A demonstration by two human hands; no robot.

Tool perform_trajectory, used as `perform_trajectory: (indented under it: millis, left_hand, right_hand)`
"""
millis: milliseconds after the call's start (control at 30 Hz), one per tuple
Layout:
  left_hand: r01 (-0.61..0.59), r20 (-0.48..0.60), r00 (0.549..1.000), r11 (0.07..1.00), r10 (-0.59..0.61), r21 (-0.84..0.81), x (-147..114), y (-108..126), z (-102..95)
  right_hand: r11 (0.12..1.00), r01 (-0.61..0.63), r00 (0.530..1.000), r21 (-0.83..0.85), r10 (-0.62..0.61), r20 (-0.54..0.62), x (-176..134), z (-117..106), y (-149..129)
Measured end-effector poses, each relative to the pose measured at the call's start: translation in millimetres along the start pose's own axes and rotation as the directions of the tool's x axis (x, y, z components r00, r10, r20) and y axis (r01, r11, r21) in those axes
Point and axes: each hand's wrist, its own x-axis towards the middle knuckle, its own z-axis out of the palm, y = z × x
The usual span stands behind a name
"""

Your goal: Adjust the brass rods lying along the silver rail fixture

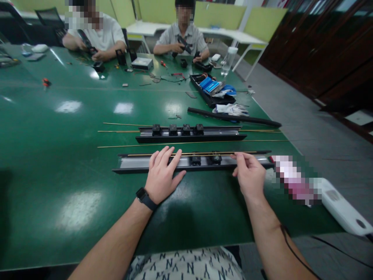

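Right in front of me lies a long black-edged metal channel (136,161) with a pale inner floor. Two small black blocks, one a square block (196,158), sit inside it. Thin brass rods (201,154) run lengthwise over the channel. My left hand (164,173) rests across its middle, fingers stretched and spread, covering part of the rods. Near the channel's right end, the thumb and fingertips of my right hand (249,171) are pinched on a brass rod. Behind it is a second channel (190,138) holding several black blocks, with a loose brass rod (128,146) between the two channels.
A black foam-like strip (233,117) and white gloves (231,110) lie farther back, beside a black tray (208,93) holding blue items. A white device (338,206) is at the right edge. Two people (182,37) work across the green table (72,155).
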Motion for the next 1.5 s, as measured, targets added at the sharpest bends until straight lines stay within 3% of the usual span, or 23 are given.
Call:
perform_trajectory:
  millis: [600, 1500]
  left_hand:
    - [-0.016, -0.011, 1.0, 1.0, 0.016, 0.022, 0.4, -0.4, 1.1]
    - [-0.019, -0.041, 0.999, 0.999, 0.02, 0.033, 1.2, -2.5, 4.8]
  right_hand:
    - [1.0, 0.006, 1.0, 0.027, -0.006, -0.002, 1.2, 0.6, 1.3]
    - [0.994, 0.028, 0.997, -0.101, -0.035, -0.071, -0.6, 6.4, 8.1]
